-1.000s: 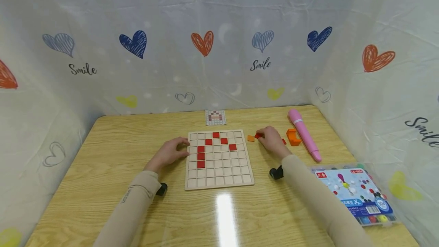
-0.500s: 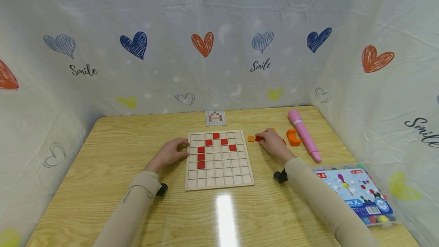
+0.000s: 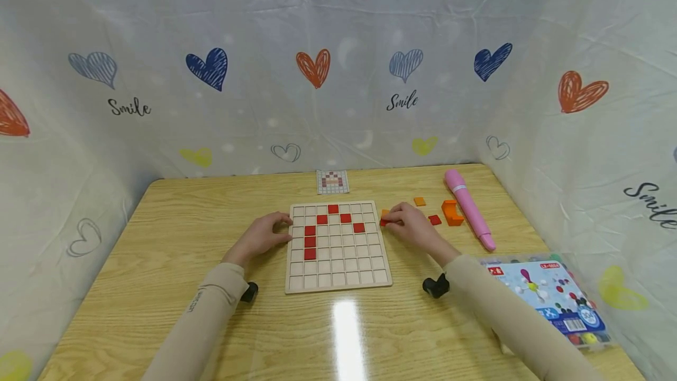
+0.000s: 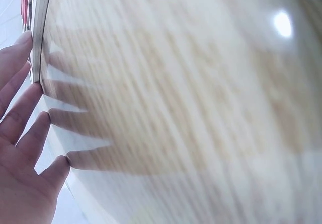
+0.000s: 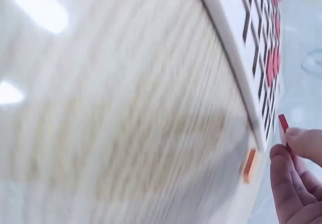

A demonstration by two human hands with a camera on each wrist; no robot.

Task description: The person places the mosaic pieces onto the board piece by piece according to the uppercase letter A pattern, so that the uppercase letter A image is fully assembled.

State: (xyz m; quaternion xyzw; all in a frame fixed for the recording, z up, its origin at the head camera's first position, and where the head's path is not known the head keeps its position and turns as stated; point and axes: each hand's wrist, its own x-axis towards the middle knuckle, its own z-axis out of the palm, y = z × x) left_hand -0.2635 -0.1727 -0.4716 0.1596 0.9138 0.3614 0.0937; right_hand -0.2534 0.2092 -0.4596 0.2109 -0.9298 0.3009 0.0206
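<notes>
A wooden grid board [image 3: 338,263] lies on the table, with several red square tiles [image 3: 310,241] set in its cells. Along the board's left edge rests my left hand [image 3: 259,237], thumb and fingers spread apart; its fingertips touch the edge in the left wrist view. My right hand [image 3: 416,227] pinches a red square tile [image 5: 283,125] between thumb and fingertips, just beyond the board's right edge. Beneath that hand, an orange tile [image 5: 249,166] lies beside the board, partly hidden in the head view.
Behind the board lies a small pattern card [image 3: 332,181]. To the right are another orange tile [image 3: 419,201], a loose red tile [image 3: 435,220], an orange bracket-shaped piece [image 3: 452,213] and a pink pen-shaped stick [image 3: 471,207]. A clear box [image 3: 560,298] stands at the front right.
My right hand has picked up the red tile and moved it left toward the board, uncovering an orange and a red tile. My left hand stays in place.
</notes>
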